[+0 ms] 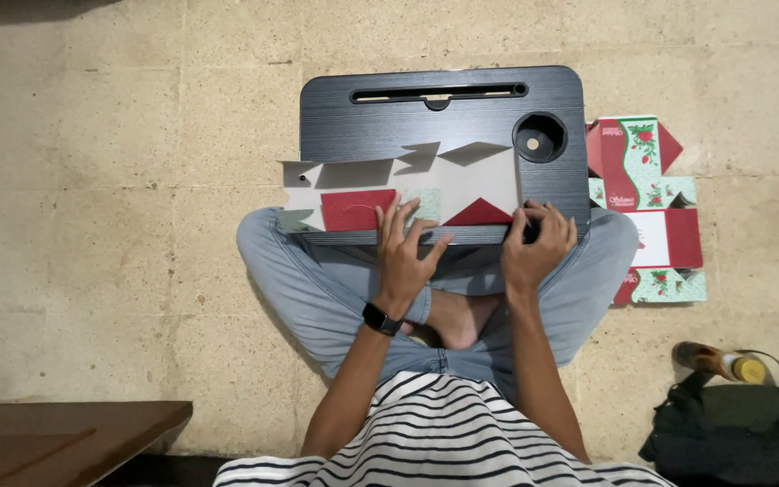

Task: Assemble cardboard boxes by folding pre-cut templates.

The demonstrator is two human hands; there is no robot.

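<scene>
The flat cardboard box (407, 185) lies at twelve o'clock from both hands; left hand (405, 248) presses flat, fingers apart, right hand (536, 245) pinches its edge.

Soft, even indoor light, fairly bright, with no glare. A faint shadow falls left of the lap desk (444, 117). Focus is sharp throughout, edges slightly dimmer.
</scene>
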